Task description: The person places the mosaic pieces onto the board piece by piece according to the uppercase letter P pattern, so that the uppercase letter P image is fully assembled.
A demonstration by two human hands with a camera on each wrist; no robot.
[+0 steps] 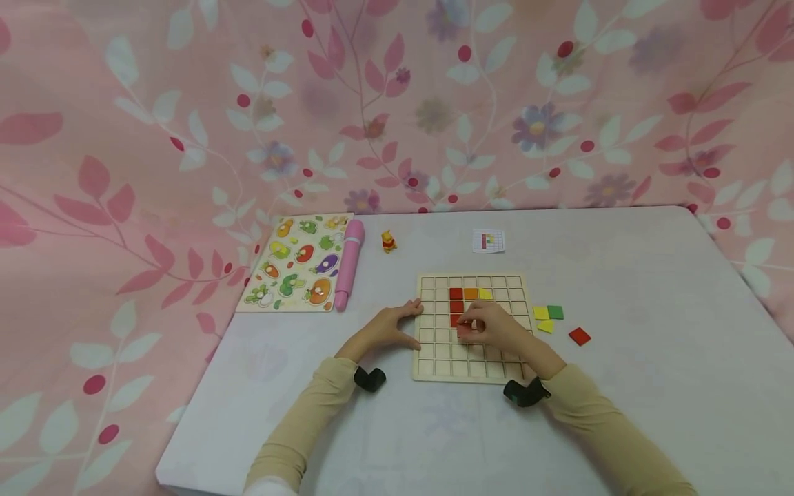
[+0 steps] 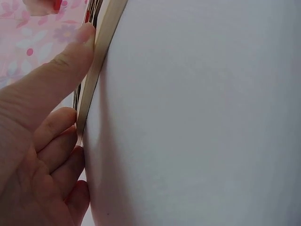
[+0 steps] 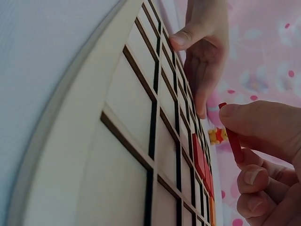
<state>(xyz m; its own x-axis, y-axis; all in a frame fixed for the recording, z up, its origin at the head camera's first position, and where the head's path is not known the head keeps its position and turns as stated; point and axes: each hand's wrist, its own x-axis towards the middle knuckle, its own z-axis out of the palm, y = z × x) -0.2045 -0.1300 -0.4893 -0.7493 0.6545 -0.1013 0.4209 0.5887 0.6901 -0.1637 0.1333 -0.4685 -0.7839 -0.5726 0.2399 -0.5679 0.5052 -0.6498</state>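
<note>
A wooden grid board [image 1: 434, 370] lies on the table. My left hand [image 1: 388, 326] rests at its left edge, thumb and fingers spread along the rim; in the left wrist view the thumb [image 2: 56, 70] touches the board's side. Over the lower middle of the grid, my right hand [image 1: 499, 328] pinches a red square tile [image 3: 233, 141] between thumb and forefinger, held above the board in the right wrist view. Red tiles [image 1: 456, 306] fill cells in a column just beyond it. An orange tile [image 1: 471, 293] and a yellow tile [image 1: 486, 294] continue the top row rightward.
Right of the board lie a yellow square [image 1: 541, 313], a green square [image 1: 555, 312], a smaller yellow piece [image 1: 546, 326] and a red square [image 1: 579, 336]. A pattern card [image 1: 489, 241] and bear figurine [image 1: 388, 241] stand behind. Leftward are a vegetable puzzle [image 1: 291, 262] and pink tube [image 1: 349, 269].
</note>
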